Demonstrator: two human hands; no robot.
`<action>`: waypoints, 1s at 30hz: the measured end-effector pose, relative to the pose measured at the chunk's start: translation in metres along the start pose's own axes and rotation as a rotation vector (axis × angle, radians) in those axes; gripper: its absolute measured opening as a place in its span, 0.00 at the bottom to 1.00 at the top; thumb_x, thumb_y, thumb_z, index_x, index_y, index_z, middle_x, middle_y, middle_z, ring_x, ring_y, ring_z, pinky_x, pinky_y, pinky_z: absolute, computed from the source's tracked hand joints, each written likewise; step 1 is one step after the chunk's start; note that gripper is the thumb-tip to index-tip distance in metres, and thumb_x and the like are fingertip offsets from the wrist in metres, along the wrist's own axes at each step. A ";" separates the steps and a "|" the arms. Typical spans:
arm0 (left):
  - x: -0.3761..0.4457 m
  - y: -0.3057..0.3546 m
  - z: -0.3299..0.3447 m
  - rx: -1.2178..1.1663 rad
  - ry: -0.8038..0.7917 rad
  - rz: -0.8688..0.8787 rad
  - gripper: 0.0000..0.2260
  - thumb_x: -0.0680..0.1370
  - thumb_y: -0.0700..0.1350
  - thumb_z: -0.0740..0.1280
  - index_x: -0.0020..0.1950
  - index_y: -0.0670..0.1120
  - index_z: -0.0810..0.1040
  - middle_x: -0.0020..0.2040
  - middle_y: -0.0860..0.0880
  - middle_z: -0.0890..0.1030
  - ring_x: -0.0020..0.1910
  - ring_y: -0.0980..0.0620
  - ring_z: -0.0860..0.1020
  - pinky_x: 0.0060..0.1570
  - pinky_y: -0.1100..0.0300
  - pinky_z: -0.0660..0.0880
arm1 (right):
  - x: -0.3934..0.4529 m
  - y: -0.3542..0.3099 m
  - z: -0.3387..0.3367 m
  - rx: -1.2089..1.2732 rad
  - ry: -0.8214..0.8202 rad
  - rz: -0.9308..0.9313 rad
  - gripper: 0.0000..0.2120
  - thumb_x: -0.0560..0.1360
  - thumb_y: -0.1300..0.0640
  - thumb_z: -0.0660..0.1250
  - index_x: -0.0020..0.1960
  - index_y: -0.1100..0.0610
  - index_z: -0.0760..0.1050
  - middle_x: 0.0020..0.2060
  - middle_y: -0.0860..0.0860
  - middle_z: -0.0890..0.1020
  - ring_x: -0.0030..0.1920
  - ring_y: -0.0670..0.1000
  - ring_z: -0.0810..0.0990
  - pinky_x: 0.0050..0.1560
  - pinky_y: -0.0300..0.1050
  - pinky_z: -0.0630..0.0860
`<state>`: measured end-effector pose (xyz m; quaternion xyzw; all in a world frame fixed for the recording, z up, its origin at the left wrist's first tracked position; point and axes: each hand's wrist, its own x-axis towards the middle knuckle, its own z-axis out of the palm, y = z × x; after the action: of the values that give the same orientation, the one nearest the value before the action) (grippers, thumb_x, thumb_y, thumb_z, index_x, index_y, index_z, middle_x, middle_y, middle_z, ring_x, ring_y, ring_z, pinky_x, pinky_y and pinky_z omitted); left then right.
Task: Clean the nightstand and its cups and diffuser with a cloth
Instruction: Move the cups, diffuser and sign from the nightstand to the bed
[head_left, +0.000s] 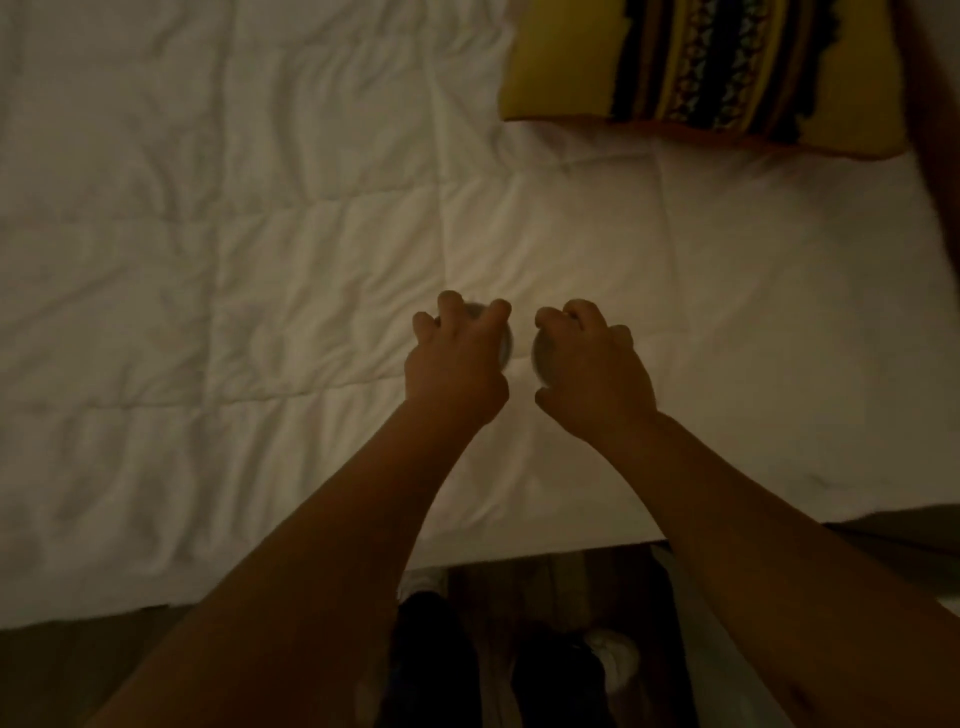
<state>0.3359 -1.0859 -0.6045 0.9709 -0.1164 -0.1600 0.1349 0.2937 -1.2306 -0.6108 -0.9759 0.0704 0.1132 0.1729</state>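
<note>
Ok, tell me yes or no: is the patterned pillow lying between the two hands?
No. The patterned pillow lies at the far right of the bed, well beyond the left hand and right hand.

Two cups sit side by side near the middle of the bed (260, 234), just apart from each other, each covered from above by a hand. The left hand (457, 364) is over the left cup (505, 340) and the right hand (592, 369) is over the right cup (540, 358), fingers curled down around the rims. A pillow (701, 73) lies on the bed at the far right, well behind the cups. The near edge of the bed runs below the forearms, with the floor (519, 587) and the person's feet in front of it.
</note>
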 end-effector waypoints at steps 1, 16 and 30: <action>-0.001 -0.012 -0.003 -0.005 0.009 -0.010 0.29 0.68 0.42 0.71 0.63 0.58 0.62 0.63 0.44 0.63 0.58 0.39 0.66 0.36 0.51 0.69 | 0.004 -0.010 0.004 0.003 -0.006 -0.007 0.37 0.65 0.54 0.77 0.68 0.43 0.61 0.67 0.48 0.64 0.60 0.63 0.69 0.42 0.48 0.71; -0.003 -0.176 -0.008 -0.073 0.068 -0.164 0.31 0.69 0.44 0.73 0.66 0.58 0.62 0.67 0.44 0.63 0.60 0.38 0.68 0.37 0.51 0.68 | 0.052 -0.143 0.075 -0.140 -0.110 -0.095 0.39 0.65 0.52 0.77 0.69 0.41 0.59 0.69 0.46 0.64 0.56 0.58 0.72 0.42 0.46 0.69; 0.009 -0.173 0.016 -0.011 0.088 -0.113 0.32 0.69 0.43 0.71 0.68 0.58 0.61 0.71 0.43 0.59 0.64 0.36 0.64 0.52 0.40 0.73 | 0.059 -0.148 0.085 -0.215 -0.119 -0.075 0.38 0.69 0.55 0.74 0.72 0.44 0.59 0.70 0.50 0.64 0.63 0.62 0.69 0.51 0.52 0.75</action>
<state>0.3699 -0.9300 -0.6736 0.9813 -0.0542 -0.1251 0.1360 0.3596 -1.0690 -0.6559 -0.9823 0.0107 0.1713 0.0754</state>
